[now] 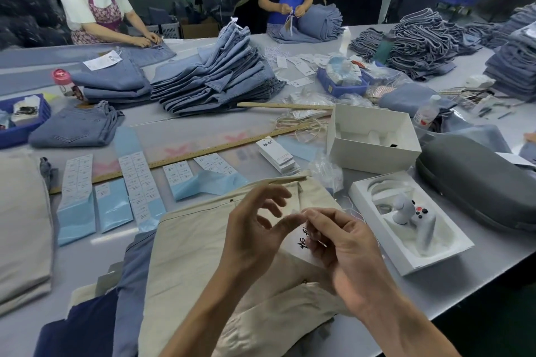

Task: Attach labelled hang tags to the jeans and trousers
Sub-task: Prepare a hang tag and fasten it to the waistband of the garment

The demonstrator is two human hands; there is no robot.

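Beige trousers (197, 252) lie flat on the table right in front of me. Above them my left hand (255, 229) and my right hand (345, 243) meet, thumb and forefinger tips touching. A white hang tag (301, 243) with black characters sits under my right hand, which pinches its thin string. My left hand's other fingers are spread; its fingertips pinch the same string end. A stack of white hang tags (278, 153) rests farther back. Sheets of printed labels (139, 180) on blue backing lie to the left.
A wooden ruler (185, 153) crosses the table. An open white box (374, 136), a tray with a white controller (412, 220) and a grey case (478, 180) stand at right. Jeans stacks (214, 78) fill the far side, where two people work. Beige fabric (23, 226) lies left.
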